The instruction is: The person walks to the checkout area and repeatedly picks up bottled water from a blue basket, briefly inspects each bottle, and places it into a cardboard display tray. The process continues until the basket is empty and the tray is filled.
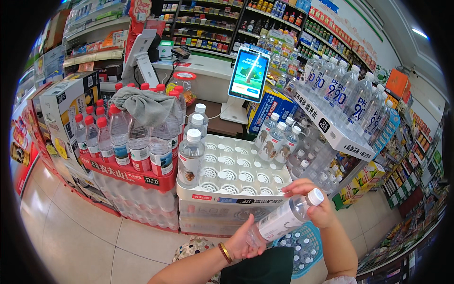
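Note:
A clear plastic water bottle (283, 219) with a white cap and white label is held tilted in front of me, its cap towards the upper right. My left hand (244, 239) grips it around the base. At the neck, just below the cap, my right hand (319, 204) has its thumb and fingers about the bottle. Beyond it lies a white plastic display tray (244, 174) with round bottle recesses. Similar bottles stand on this tray, in a row along its left side (191, 158) and in a group at its back right (276, 142).
Red-capped bottles (122, 149) with a grey cloth (145, 103) on top stand at left. A blue plastic basket (301, 245) of bottles sits on the floor below my right arm. At right is a raised bottle shelf (319, 120); behind, a counter with a payment screen (249, 74).

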A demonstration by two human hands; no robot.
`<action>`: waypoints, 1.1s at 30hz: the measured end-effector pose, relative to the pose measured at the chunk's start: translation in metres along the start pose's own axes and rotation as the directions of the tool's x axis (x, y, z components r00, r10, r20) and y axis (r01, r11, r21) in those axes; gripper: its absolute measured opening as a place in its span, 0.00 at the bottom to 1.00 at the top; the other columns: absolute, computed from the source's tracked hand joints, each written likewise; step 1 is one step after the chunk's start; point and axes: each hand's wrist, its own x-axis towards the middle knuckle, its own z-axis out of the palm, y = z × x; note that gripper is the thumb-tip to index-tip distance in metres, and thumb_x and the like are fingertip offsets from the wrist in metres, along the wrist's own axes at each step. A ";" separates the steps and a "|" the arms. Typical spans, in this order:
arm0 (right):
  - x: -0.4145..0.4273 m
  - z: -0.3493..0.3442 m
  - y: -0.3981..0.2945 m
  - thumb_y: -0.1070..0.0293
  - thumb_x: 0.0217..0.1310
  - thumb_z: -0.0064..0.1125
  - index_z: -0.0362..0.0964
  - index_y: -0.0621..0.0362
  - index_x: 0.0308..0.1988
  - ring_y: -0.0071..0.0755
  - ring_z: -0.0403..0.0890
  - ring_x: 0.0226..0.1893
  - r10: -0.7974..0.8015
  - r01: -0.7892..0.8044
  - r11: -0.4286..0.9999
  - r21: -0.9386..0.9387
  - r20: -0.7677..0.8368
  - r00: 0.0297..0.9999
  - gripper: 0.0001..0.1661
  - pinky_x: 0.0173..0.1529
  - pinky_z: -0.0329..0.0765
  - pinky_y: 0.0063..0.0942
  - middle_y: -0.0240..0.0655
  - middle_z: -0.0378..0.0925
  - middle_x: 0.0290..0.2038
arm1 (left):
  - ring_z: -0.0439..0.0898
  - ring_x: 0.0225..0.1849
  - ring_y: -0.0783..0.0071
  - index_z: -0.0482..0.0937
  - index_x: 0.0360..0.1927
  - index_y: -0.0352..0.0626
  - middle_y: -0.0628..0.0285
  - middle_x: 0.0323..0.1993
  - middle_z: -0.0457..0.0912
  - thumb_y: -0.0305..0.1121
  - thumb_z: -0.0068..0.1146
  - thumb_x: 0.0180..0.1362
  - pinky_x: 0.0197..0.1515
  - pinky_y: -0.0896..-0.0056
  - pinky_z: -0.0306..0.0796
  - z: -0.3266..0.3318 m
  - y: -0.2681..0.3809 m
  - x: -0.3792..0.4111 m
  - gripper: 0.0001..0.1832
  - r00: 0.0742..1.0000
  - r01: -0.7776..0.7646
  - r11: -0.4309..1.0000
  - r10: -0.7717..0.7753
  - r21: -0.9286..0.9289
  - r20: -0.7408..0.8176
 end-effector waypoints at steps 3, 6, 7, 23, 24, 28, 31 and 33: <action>0.008 0.010 0.004 0.56 0.64 0.53 0.64 0.62 0.48 0.53 0.79 0.48 0.154 -0.142 0.947 0.288 -0.019 0.988 0.22 0.49 0.77 0.49 0.52 0.73 0.48 | 0.70 0.07 0.70 0.70 0.54 0.46 0.51 0.19 0.77 0.78 0.17 0.55 0.04 0.80 0.58 0.010 0.000 -0.003 0.48 1.000 0.012 1.000 -0.012 -0.026 -0.010; 0.024 0.017 0.009 0.59 0.69 0.44 0.65 0.61 0.47 0.47 0.82 0.42 0.317 -0.281 0.941 0.188 -0.199 0.927 0.17 0.47 0.78 0.40 0.47 0.77 0.41 | 0.73 0.08 0.68 0.70 0.54 0.45 0.49 0.20 0.78 0.79 0.15 0.54 0.05 0.79 0.63 0.014 -0.003 0.000 0.50 0.997 0.030 0.997 -0.036 -0.075 -0.074; 0.026 0.014 0.013 0.59 0.69 0.44 0.65 0.60 0.47 0.42 0.81 0.41 0.353 -0.332 0.934 0.129 -0.206 0.913 0.17 0.46 0.78 0.37 0.45 0.78 0.40 | 0.74 0.09 0.68 0.70 0.54 0.44 0.49 0.21 0.78 0.79 0.15 0.53 0.06 0.79 0.64 0.014 -0.004 0.001 0.51 0.996 0.048 0.995 -0.054 -0.085 -0.076; 0.115 -0.041 0.031 0.57 0.62 0.58 0.72 0.65 0.41 0.31 0.80 0.31 -0.081 -0.334 0.755 -0.565 -0.585 0.807 0.20 0.35 0.74 0.29 0.41 0.81 0.32 | 0.80 0.29 0.67 0.62 0.59 0.40 0.51 0.35 0.79 0.72 0.20 0.61 0.31 0.71 0.75 -0.009 0.004 0.011 0.44 0.944 -0.223 0.948 0.268 0.226 -0.194; 0.132 -0.043 0.038 0.55 0.61 0.59 0.72 0.65 0.41 0.36 0.81 0.35 -0.071 -0.353 0.742 -0.570 -0.590 0.804 0.21 0.40 0.74 0.32 0.44 0.81 0.33 | 0.80 0.29 0.67 0.63 0.58 0.40 0.52 0.35 0.79 0.71 0.21 0.61 0.32 0.72 0.75 -0.010 0.005 0.012 0.43 0.938 -0.229 0.944 0.279 0.236 -0.204; 0.181 -0.039 0.054 0.49 0.59 0.58 0.70 0.66 0.39 0.57 0.81 0.38 -0.127 -0.348 0.553 -0.757 -0.489 0.863 0.27 0.42 0.76 0.43 0.54 0.80 0.35 | 0.80 0.29 0.69 0.66 0.54 0.40 0.54 0.33 0.79 0.70 0.21 0.63 0.32 0.73 0.74 -0.011 0.008 0.014 0.41 0.931 -0.235 0.940 0.291 0.248 -0.220; 0.199 -0.033 0.076 0.48 0.58 0.58 0.70 0.66 0.39 0.56 0.81 0.38 -0.050 -0.426 0.445 -0.788 -0.497 0.867 0.27 0.42 0.76 0.44 0.54 0.80 0.35 | 0.79 0.29 0.70 0.66 0.52 0.40 0.55 0.33 0.79 0.69 0.21 0.63 0.31 0.73 0.74 -0.012 0.007 0.013 0.40 0.930 -0.230 0.939 0.290 0.258 -0.226; 0.206 -0.030 0.087 0.48 0.58 0.58 0.70 0.66 0.39 0.56 0.81 0.39 -0.022 -0.448 0.408 -0.796 -0.499 0.866 0.27 0.42 0.76 0.44 0.54 0.80 0.35 | 0.79 0.28 0.70 0.67 0.52 0.40 0.55 0.32 0.78 0.69 0.21 0.64 0.31 0.73 0.73 -0.014 0.008 0.011 0.40 0.931 -0.220 0.939 0.283 0.265 -0.230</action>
